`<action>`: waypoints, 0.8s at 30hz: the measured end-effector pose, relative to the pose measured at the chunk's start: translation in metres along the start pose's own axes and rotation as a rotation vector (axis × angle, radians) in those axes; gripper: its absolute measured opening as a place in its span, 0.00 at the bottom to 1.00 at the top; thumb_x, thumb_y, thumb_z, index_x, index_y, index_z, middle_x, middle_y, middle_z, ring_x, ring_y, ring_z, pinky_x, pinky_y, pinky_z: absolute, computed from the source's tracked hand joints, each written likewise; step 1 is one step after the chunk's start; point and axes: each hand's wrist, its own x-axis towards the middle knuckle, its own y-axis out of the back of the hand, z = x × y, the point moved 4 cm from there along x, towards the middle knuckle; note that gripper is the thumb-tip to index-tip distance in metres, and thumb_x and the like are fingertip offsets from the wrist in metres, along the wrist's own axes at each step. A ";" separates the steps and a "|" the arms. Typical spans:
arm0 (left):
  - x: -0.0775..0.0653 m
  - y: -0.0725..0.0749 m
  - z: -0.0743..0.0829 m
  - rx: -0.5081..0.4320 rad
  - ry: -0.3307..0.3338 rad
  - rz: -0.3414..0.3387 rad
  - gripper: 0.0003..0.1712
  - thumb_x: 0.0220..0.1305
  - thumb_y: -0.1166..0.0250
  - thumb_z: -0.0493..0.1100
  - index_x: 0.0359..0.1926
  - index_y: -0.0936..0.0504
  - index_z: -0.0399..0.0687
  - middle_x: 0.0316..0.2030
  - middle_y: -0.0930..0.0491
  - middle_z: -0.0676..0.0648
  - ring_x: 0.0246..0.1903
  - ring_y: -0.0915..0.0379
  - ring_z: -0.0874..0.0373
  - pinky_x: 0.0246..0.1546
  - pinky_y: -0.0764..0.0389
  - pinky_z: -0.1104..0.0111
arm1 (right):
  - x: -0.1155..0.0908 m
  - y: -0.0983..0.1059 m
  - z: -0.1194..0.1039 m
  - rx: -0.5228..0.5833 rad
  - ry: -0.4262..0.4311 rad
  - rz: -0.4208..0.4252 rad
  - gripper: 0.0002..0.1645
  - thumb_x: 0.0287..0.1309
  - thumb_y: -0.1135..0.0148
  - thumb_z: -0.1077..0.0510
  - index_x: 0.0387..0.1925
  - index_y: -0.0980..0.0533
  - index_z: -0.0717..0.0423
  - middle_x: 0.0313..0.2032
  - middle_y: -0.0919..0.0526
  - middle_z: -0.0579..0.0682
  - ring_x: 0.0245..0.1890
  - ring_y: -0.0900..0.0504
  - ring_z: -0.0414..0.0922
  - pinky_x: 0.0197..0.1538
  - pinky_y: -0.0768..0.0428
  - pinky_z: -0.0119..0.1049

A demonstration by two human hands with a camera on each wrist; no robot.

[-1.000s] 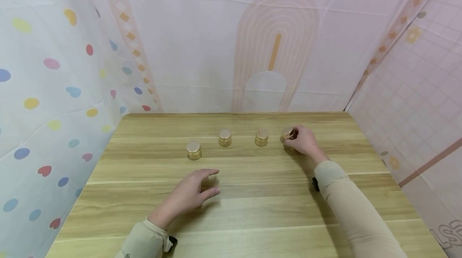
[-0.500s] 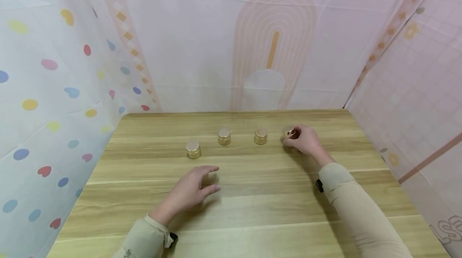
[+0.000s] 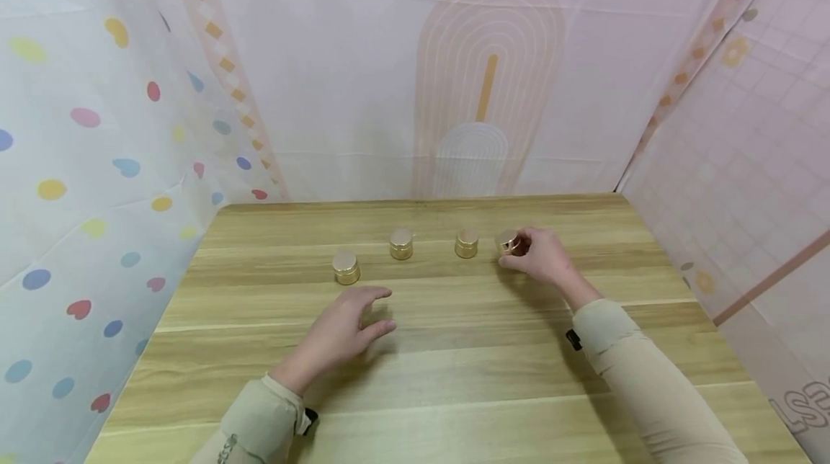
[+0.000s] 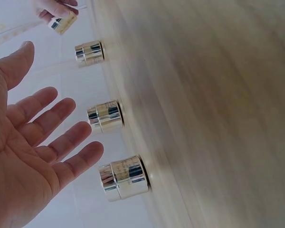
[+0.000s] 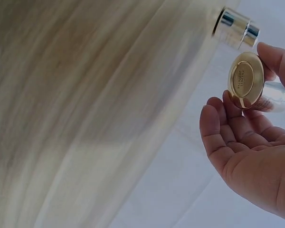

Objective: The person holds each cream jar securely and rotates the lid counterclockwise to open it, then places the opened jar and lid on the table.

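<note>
My right hand (image 3: pixel 543 256) pinches a small shiny gold jar (image 3: pixel 508 243) between thumb and fingers at the right end of a row. The right wrist view shows this jar's round base (image 5: pixel 242 80), with small printed characters, tilted off the table. Three similar gold jars stand upright on the table: one nearest the held jar (image 3: pixel 466 243), a middle one (image 3: pixel 401 244) and a left one (image 3: pixel 346 268) slightly nearer me. My left hand (image 3: pixel 340 327) hovers in front of the left jar, holding nothing. Its fingers (image 4: pixel 71 137) are spread and relaxed in the left wrist view.
The jars stand on a wood-grain table (image 3: pixel 441 370), towards its back edge. Behind it hangs a pale patterned cloth (image 3: pixel 337 89). A dotted cloth (image 3: pixel 58 233) lines the left side and a pink-grid cloth (image 3: pixel 746 183) the right.
My right hand has shifted a little left with the jar, closer to the neighbouring one. My left hand has drifted slightly forward. The standing jars keep their places on the table.
</note>
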 end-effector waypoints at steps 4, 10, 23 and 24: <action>0.002 -0.001 0.002 0.017 -0.009 -0.005 0.33 0.69 0.26 0.51 0.69 0.20 0.43 0.67 0.18 0.40 0.70 0.25 0.39 0.72 0.25 0.44 | -0.004 -0.002 -0.007 -0.005 0.021 -0.018 0.19 0.59 0.21 0.52 0.45 0.18 0.57 0.40 0.13 0.53 0.40 0.17 0.46 0.45 0.19 0.36; 0.006 -0.004 0.008 0.013 -0.020 -0.023 0.31 0.69 0.26 0.50 0.68 0.20 0.42 0.67 0.18 0.40 0.69 0.24 0.40 0.72 0.24 0.45 | -0.011 -0.008 -0.017 0.030 0.032 -0.050 0.20 0.59 0.21 0.53 0.48 0.19 0.57 0.41 0.13 0.52 0.40 0.17 0.45 0.44 0.18 0.35; 0.006 -0.008 0.013 -0.036 0.003 -0.048 0.31 0.71 0.27 0.50 0.69 0.20 0.45 0.68 0.19 0.41 0.70 0.25 0.41 0.72 0.24 0.45 | -0.025 -0.024 -0.052 -0.027 0.221 -0.049 0.13 0.55 0.19 0.56 0.36 0.19 0.52 0.33 0.14 0.46 0.34 0.18 0.39 0.40 0.18 0.32; 0.006 -0.008 0.014 -0.037 0.000 -0.047 0.31 0.71 0.27 0.50 0.69 0.20 0.45 0.68 0.19 0.41 0.70 0.25 0.41 0.72 0.24 0.45 | -0.026 -0.026 -0.055 -0.032 0.236 -0.049 0.13 0.55 0.19 0.56 0.35 0.19 0.52 0.32 0.14 0.45 0.34 0.18 0.39 0.40 0.18 0.32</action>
